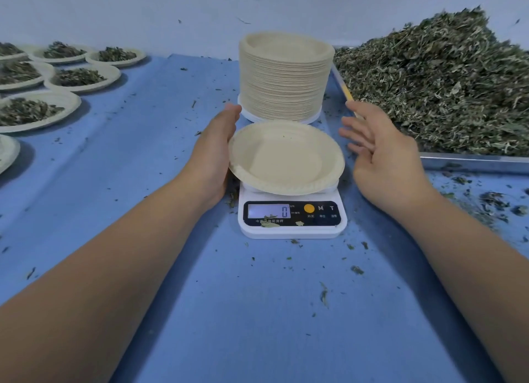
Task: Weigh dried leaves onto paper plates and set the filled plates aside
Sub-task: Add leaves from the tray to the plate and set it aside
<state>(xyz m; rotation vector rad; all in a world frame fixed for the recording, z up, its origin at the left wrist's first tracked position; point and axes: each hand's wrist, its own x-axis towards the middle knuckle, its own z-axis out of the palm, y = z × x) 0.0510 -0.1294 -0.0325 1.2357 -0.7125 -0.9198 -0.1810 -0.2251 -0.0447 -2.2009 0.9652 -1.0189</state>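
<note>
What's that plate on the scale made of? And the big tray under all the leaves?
The plate looks like pressed paper pulp: matte, off-white, with a crimped rim. The tray seems to be metal, probably steel: its thin edge is grey and shiny.

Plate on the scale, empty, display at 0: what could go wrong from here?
1. The left hand lies against the rim of the plate; any pressure while leaves go on would skew the reading on the scale.
2. The plate overhangs the scale, and its far rim sits close to the plate stack; contact there could falsify the weight.
3. Loose leaf bits lie on the display panel and may hide digits.
</note>
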